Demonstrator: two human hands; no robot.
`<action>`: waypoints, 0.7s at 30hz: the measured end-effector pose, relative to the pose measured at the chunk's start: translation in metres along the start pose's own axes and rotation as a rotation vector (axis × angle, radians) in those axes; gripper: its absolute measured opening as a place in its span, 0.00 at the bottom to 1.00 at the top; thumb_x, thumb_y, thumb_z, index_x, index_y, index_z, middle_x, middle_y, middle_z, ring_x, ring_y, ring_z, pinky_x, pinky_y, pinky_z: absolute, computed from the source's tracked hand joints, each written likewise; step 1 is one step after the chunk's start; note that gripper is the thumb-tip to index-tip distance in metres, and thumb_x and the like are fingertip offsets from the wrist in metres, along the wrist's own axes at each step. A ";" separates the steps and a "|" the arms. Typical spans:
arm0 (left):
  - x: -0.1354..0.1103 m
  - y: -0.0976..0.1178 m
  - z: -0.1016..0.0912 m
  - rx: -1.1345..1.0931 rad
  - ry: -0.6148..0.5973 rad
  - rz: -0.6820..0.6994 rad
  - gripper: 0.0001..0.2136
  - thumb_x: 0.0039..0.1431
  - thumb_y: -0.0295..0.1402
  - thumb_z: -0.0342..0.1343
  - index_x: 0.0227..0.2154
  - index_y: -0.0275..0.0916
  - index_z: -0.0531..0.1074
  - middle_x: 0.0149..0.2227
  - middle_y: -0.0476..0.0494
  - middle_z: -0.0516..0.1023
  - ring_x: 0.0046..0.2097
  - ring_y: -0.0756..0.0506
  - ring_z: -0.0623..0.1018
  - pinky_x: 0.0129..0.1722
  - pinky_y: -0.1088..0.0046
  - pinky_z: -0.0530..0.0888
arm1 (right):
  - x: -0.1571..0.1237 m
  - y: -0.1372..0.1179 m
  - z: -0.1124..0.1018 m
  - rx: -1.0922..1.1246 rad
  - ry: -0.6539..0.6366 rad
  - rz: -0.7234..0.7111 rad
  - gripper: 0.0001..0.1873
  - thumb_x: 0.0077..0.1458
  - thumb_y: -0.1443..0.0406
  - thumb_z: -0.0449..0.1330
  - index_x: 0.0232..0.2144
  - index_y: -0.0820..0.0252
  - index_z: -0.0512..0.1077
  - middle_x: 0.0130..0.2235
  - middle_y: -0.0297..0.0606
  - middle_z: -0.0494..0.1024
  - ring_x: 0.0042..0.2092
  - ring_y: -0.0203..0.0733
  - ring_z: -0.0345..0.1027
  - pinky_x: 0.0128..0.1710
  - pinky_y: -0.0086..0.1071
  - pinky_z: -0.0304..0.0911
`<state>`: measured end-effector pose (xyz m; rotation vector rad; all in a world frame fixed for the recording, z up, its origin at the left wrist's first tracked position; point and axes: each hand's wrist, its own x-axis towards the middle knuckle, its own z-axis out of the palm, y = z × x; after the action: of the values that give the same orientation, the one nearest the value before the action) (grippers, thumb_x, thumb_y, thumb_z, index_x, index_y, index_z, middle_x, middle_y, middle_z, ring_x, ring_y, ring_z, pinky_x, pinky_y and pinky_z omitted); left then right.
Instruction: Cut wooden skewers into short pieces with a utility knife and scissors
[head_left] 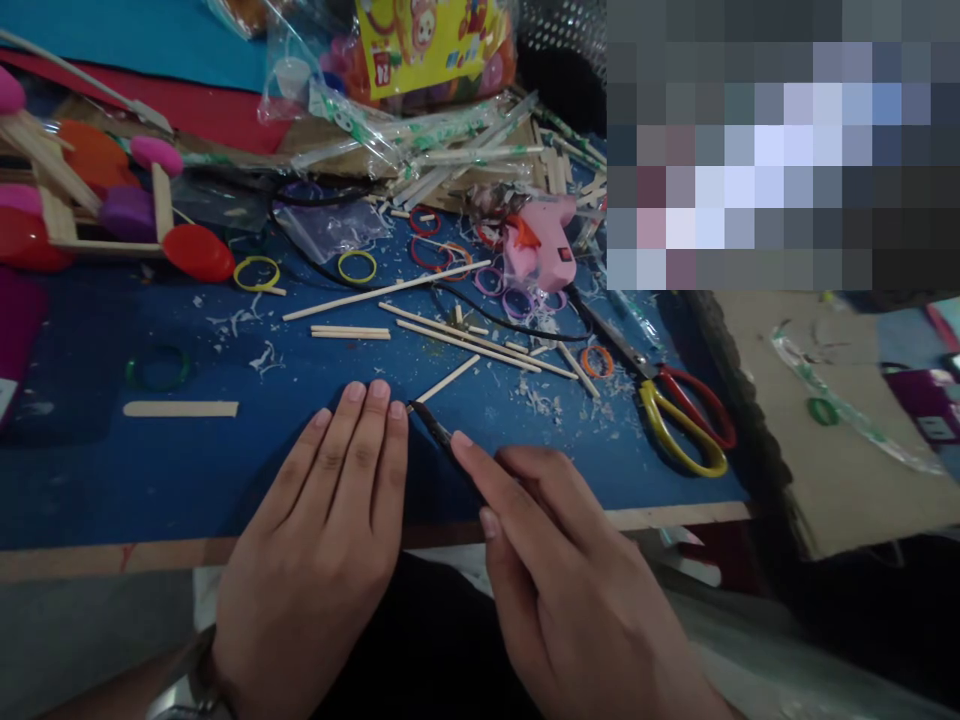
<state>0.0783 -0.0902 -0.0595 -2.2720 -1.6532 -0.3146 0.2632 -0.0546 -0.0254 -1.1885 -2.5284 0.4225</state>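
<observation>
My left hand [330, 500] lies flat near the front edge of the blue table, fingers stretched out. Whatever is beneath its fingers is hidden. In my right hand [570, 550] is a slim dark craft knife [450, 445], its tip down by my left fingertips. That tip meets the near end of a thin wooden stick [450, 380], which points away to the right. Beyond lie several more thin sticks [480, 345], some long and some short. A flat popsicle stick [180, 409] rests left of my left hand.
Scissors [686, 420] with red and yellow handles lie at right, beside a pink glue gun [551, 240] with a black cord. Rubber bands [357, 266] and white shavings are scattered about. A popsicle-stick model [112, 235] with coloured spoons stands at left; wrapped sticks [450, 140] are piled behind.
</observation>
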 end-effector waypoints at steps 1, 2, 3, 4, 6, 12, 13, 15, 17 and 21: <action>0.000 0.000 0.000 -0.002 -0.001 0.001 0.23 0.69 0.21 0.40 0.63 0.15 0.64 0.64 0.17 0.68 0.63 0.28 0.73 0.60 0.51 0.75 | 0.000 0.000 0.000 -0.001 0.001 -0.001 0.27 0.64 0.75 0.50 0.64 0.67 0.65 0.48 0.49 0.74 0.45 0.44 0.75 0.36 0.33 0.79; -0.001 0.000 0.000 -0.003 0.000 0.000 0.23 0.69 0.22 0.40 0.63 0.15 0.64 0.64 0.17 0.68 0.63 0.28 0.73 0.60 0.51 0.75 | -0.001 0.000 0.000 -0.002 0.002 -0.002 0.27 0.64 0.75 0.49 0.64 0.67 0.65 0.48 0.49 0.73 0.45 0.43 0.75 0.36 0.33 0.79; -0.001 0.000 0.000 -0.004 0.000 0.001 0.23 0.70 0.22 0.40 0.63 0.15 0.64 0.64 0.17 0.68 0.64 0.28 0.72 0.60 0.51 0.75 | -0.001 0.000 0.000 -0.001 0.004 0.000 0.27 0.65 0.75 0.49 0.64 0.67 0.65 0.48 0.49 0.73 0.45 0.43 0.75 0.36 0.33 0.79; -0.001 -0.001 0.000 -0.004 0.004 -0.002 0.23 0.70 0.22 0.40 0.62 0.15 0.64 0.64 0.17 0.68 0.64 0.28 0.72 0.60 0.51 0.75 | -0.001 0.000 0.000 0.000 0.000 0.002 0.27 0.65 0.75 0.49 0.64 0.67 0.65 0.48 0.49 0.73 0.46 0.44 0.75 0.36 0.33 0.79; -0.001 -0.001 0.001 -0.002 0.014 -0.003 0.23 0.70 0.22 0.40 0.62 0.15 0.64 0.63 0.17 0.69 0.64 0.28 0.72 0.60 0.51 0.75 | -0.001 0.000 0.000 0.002 0.006 -0.001 0.27 0.65 0.75 0.49 0.64 0.67 0.65 0.48 0.49 0.73 0.46 0.44 0.74 0.37 0.34 0.79; 0.000 -0.001 0.001 -0.005 0.018 0.002 0.23 0.69 0.21 0.40 0.62 0.15 0.64 0.63 0.17 0.69 0.63 0.28 0.73 0.59 0.51 0.76 | 0.000 -0.001 0.001 0.022 -0.001 -0.008 0.27 0.65 0.75 0.50 0.65 0.69 0.65 0.50 0.49 0.73 0.50 0.44 0.72 0.46 0.36 0.78; 0.000 -0.001 0.001 -0.004 0.019 -0.001 0.23 0.69 0.21 0.40 0.62 0.15 0.64 0.63 0.17 0.69 0.63 0.28 0.73 0.59 0.51 0.76 | 0.000 -0.001 0.001 0.025 -0.004 -0.008 0.27 0.65 0.76 0.50 0.65 0.69 0.64 0.50 0.49 0.73 0.50 0.44 0.72 0.46 0.36 0.78; 0.000 -0.001 0.001 -0.001 0.019 -0.008 0.23 0.69 0.21 0.40 0.62 0.15 0.64 0.63 0.17 0.69 0.63 0.28 0.73 0.59 0.51 0.76 | -0.001 -0.001 0.001 0.029 -0.004 -0.012 0.27 0.65 0.75 0.50 0.65 0.70 0.64 0.50 0.49 0.73 0.50 0.44 0.71 0.47 0.35 0.78; -0.001 0.000 0.001 0.001 0.015 -0.006 0.23 0.69 0.22 0.40 0.62 0.15 0.64 0.63 0.17 0.69 0.63 0.28 0.73 0.59 0.51 0.76 | -0.001 -0.001 0.001 0.027 -0.008 -0.012 0.27 0.65 0.75 0.49 0.65 0.70 0.64 0.50 0.50 0.73 0.51 0.44 0.71 0.47 0.36 0.77; -0.001 -0.001 0.001 0.005 0.009 -0.003 0.23 0.69 0.23 0.40 0.63 0.15 0.64 0.64 0.17 0.68 0.63 0.28 0.73 0.59 0.51 0.76 | -0.001 -0.002 0.002 0.023 -0.008 -0.004 0.27 0.65 0.75 0.49 0.65 0.70 0.64 0.50 0.49 0.73 0.51 0.44 0.71 0.49 0.36 0.77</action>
<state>0.0771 -0.0907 -0.0613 -2.2613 -1.6506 -0.3207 0.2619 -0.0570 -0.0268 -1.1756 -2.5250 0.4551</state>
